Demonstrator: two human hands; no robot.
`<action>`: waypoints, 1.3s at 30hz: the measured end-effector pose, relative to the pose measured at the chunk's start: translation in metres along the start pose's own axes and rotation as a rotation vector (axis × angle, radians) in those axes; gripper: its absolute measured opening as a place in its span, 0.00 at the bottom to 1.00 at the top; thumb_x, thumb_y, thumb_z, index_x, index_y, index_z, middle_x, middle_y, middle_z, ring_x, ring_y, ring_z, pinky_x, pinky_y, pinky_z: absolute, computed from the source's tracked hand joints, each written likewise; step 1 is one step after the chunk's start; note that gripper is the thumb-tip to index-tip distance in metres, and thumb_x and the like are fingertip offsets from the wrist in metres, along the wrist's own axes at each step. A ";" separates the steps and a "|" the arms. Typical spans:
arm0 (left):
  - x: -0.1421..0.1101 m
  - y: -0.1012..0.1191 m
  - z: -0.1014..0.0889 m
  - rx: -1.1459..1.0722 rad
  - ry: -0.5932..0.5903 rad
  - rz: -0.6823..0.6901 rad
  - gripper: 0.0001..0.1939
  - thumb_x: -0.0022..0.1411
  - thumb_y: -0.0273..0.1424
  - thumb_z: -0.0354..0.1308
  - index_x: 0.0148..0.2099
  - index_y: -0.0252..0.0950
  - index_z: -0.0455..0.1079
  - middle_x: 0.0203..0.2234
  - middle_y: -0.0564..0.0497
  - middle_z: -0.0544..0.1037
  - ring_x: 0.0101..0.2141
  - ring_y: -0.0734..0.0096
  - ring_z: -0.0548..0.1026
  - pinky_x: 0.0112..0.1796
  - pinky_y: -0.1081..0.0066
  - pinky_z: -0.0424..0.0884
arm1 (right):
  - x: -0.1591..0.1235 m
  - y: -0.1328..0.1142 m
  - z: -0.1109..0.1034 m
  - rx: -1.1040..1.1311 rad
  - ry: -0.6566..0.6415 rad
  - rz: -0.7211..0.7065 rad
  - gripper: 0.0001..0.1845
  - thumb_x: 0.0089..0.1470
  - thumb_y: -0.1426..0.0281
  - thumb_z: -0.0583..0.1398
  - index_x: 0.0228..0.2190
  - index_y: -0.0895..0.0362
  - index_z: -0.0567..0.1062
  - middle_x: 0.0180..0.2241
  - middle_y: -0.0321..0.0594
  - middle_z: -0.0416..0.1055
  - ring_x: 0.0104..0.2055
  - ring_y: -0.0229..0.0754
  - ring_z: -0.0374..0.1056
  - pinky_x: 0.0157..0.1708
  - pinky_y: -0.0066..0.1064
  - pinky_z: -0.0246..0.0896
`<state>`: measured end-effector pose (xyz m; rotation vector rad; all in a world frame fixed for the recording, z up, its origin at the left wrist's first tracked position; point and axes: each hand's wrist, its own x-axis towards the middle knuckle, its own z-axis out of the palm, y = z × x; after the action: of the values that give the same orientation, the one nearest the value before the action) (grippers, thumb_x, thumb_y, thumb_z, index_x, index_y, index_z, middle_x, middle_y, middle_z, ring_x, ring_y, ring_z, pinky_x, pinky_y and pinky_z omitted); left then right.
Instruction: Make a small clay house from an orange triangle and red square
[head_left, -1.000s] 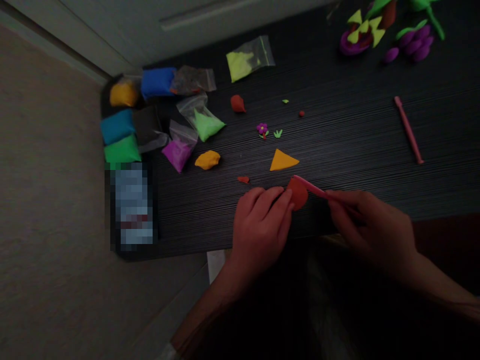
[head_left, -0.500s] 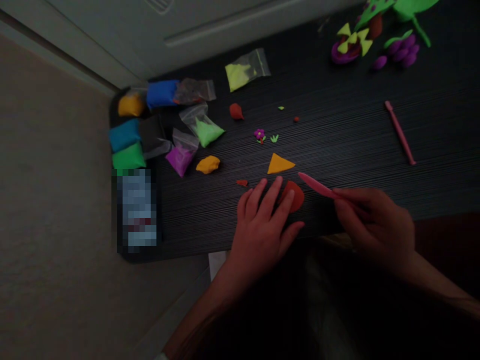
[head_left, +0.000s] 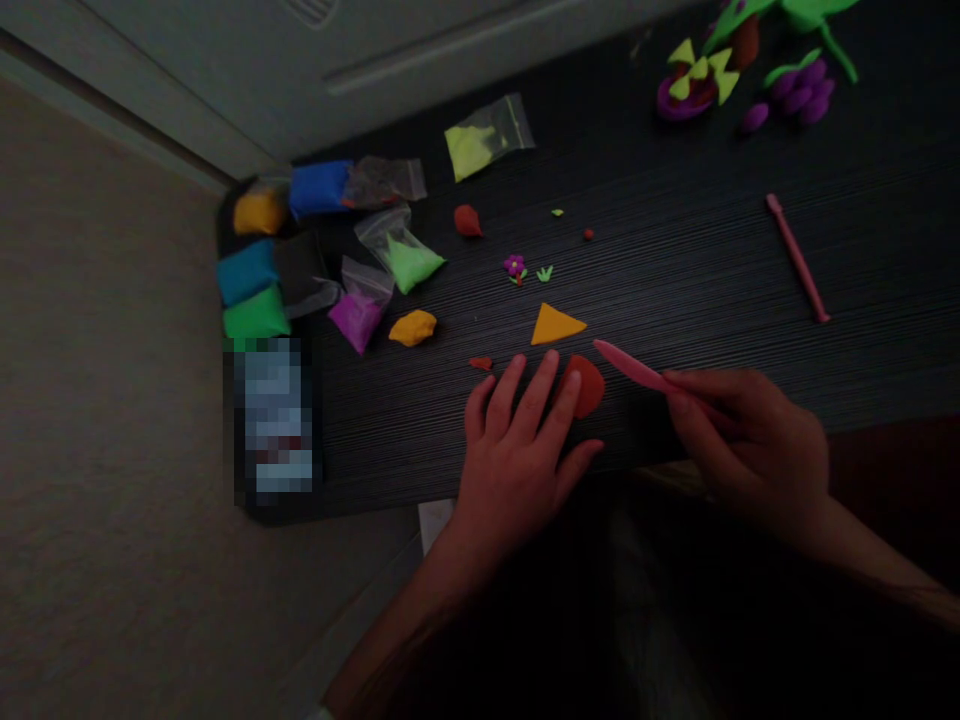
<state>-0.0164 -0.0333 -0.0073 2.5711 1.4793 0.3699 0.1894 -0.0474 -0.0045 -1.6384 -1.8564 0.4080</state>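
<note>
Away goes the knife (head_left: 634, 367) from the edge of the disc (head_left: 592, 388), its tip now clear to the right, and the left hand (head_left: 514, 450) has spread out. Head view, then, and we take our bearings from the triangle (head_left: 556, 326): one of it, flat, orange, smooth. Just on its near side lies the one red disc, thin and round, its left part hidden under the left index finger. That left hand is open, palm down; the right hand (head_left: 750, 435), to the triangle's right, grips the one pink knife, handle partly lost inside the fist.

Counting on! Left of the triangle, eight bags (head_left: 358, 312) that can be made out, some clear and crinkled; a dark patch among them is hard to read. Two lumps: an orange one (head_left: 412, 328) to the left, pinched at both ends, and a red one (head_left: 466, 220) beyond and left, pointed. One ragged red scrap (head_left: 481, 363), near side and left. Beyond the triangle: one purple flower (head_left: 514, 265), one green sprig (head_left: 544, 273), one red ball (head_left: 588, 235). Off right, one slim rod (head_left: 796, 258); farther beyond, one purple bowl (head_left: 686, 105) with yellow pieces, one knobbly cluster (head_left: 802, 92), and a green shape (head_left: 817, 12) cut off by the top edge. Far left, a block (head_left: 274, 415) is pixelated past reading. Fine grooves run across the dark table (head_left: 675, 250).
</note>
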 end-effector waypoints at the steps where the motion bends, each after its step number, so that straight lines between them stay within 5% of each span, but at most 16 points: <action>1: -0.001 0.000 0.001 0.003 0.015 -0.003 0.29 0.58 0.42 0.53 0.58 0.36 0.58 0.58 0.44 0.59 0.58 0.51 0.53 0.54 0.53 0.50 | 0.000 0.000 0.000 0.004 0.005 0.004 0.12 0.51 0.68 0.59 0.40 0.51 0.71 0.32 0.38 0.74 0.26 0.39 0.69 0.22 0.30 0.65; 13: 0.000 -0.002 0.000 -0.003 -0.009 -0.016 0.27 0.58 0.42 0.52 0.57 0.35 0.60 0.58 0.46 0.61 0.58 0.52 0.52 0.54 0.54 0.50 | -0.001 0.001 0.001 0.046 0.010 0.020 0.13 0.50 0.69 0.59 0.40 0.51 0.71 0.32 0.38 0.73 0.27 0.39 0.69 0.22 0.29 0.64; 39: -0.002 -0.002 -0.001 -0.074 -0.013 -0.086 0.23 0.62 0.42 0.44 0.59 0.46 0.56 0.60 0.52 0.56 0.60 0.58 0.49 0.55 0.53 0.51 | 0.006 0.006 0.007 0.540 -0.044 0.426 0.11 0.52 0.61 0.56 0.37 0.53 0.70 0.27 0.34 0.68 0.28 0.33 0.62 0.27 0.24 0.57</action>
<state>-0.0198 -0.0342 -0.0071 2.4392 1.5362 0.3880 0.1892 -0.0387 -0.0122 -1.6253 -1.2542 1.0322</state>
